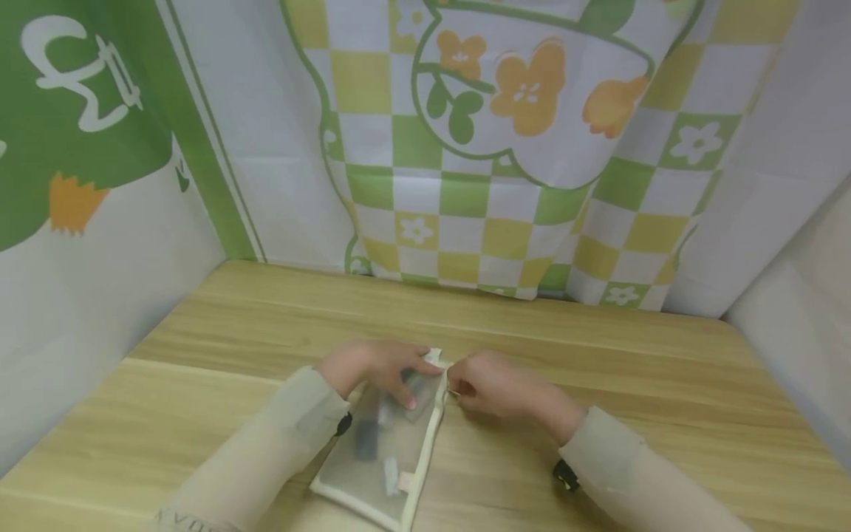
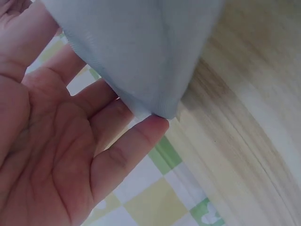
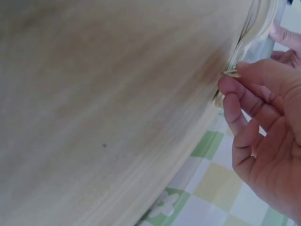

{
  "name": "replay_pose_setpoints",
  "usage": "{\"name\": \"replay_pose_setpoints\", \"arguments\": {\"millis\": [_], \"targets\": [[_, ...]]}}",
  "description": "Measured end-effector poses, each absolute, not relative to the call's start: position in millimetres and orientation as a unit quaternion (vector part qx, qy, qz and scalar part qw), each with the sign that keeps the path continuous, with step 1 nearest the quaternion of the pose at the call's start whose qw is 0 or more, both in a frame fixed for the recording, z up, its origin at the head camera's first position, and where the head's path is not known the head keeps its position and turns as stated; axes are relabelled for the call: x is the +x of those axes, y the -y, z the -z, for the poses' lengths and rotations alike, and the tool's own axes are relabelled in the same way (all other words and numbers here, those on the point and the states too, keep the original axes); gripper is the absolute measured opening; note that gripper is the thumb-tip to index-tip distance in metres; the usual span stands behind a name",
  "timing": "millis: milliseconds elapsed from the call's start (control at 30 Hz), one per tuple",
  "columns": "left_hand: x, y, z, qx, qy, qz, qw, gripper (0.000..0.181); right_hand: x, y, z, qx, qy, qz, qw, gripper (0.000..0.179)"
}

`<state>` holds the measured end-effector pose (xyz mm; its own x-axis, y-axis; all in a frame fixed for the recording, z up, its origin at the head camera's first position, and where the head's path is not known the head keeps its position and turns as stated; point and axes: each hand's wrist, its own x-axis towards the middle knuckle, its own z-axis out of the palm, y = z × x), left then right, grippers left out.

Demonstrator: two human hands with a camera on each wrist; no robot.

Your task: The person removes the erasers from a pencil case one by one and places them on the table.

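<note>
A see-through zip pouch [image 1: 392, 443] with cream edging lies slanted on the table, small items showing dimly through its face. My left hand [image 1: 388, 369] holds its far end, with the thumb and forefinger spread over the upper face. Seen from the left wrist, the pouch's corner [image 2: 136, 52] covers part of the fingers, and one fingertip touches its tip. At the far end of the zipped edge, my right hand [image 1: 495, 384] pinches a small cream zipper pull [image 3: 231, 73] between thumb and forefinger; its other fingers are loosely curled.
The wood-grain table [image 1: 665, 384] extends around the pouch. Behind it hangs a green, yellow and white checked curtain [image 1: 465, 222] with flowers. A white and green fabric wall [image 1: 80, 295] borders the left side, and a pale wall [image 1: 798, 295] the right.
</note>
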<state>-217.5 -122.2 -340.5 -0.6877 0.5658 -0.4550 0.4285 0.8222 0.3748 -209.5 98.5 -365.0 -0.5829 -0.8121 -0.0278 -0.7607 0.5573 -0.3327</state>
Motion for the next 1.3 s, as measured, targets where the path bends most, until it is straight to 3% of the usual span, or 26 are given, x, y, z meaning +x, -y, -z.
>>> {"name": "replay_pose_setpoints", "arguments": {"millis": [400, 1000, 1300], "targets": [[-220.4, 124.2, 344.7, 0.268, -0.912, -0.118, 0.288, 0.068, -207.9, -97.7, 368.3, -0.465, -0.865, 0.168, 0.087, 0.01], [-221.1, 116.3, 335.0, 0.247, -0.918, -0.083, 0.299, 0.071, -193.4, -105.0, 374.0, -0.485, -0.801, 0.287, 0.201, 0.007], [-221.6, 116.3, 334.4, 0.256, -0.919, -0.073, 0.291, 0.07, -182.5, -102.1, 372.3, -0.482, -0.801, 0.294, 0.2, 0.009]]}}
